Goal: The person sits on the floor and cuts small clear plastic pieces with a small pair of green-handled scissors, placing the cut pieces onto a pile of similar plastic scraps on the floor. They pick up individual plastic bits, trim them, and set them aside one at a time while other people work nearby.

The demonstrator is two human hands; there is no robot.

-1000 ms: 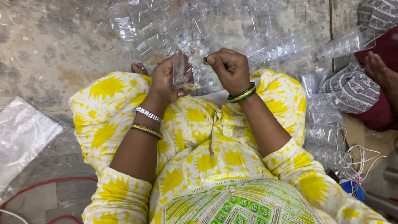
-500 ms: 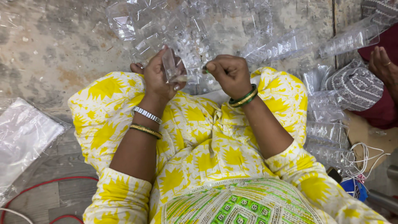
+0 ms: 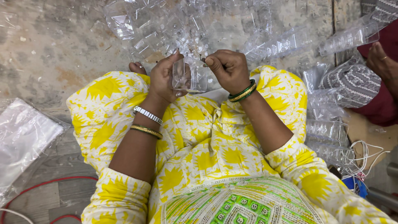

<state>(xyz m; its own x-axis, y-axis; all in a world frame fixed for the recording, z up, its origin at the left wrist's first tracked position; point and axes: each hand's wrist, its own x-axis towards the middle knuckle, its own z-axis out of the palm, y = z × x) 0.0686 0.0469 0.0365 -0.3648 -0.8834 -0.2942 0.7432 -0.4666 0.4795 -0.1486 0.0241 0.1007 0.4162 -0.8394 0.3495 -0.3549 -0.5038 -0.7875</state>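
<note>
Head cam looks straight down at your lap. Your left hand (image 3: 166, 81) is wrapped around a small clear plastic box (image 3: 190, 75), fingers curled on its left side and thumb below, holding it up above your knees. Your right hand (image 3: 228, 70) is closed tight, pinching at the box's top right corner; can't tell what's between those fingertips. Just past your hands there's a heap of clear plastic pieces (image 3: 166, 29) on the floor, a plastic bag (image 3: 25, 141) off to your left, and stacked clear boxes (image 3: 327, 132) by your right knee.
</note>
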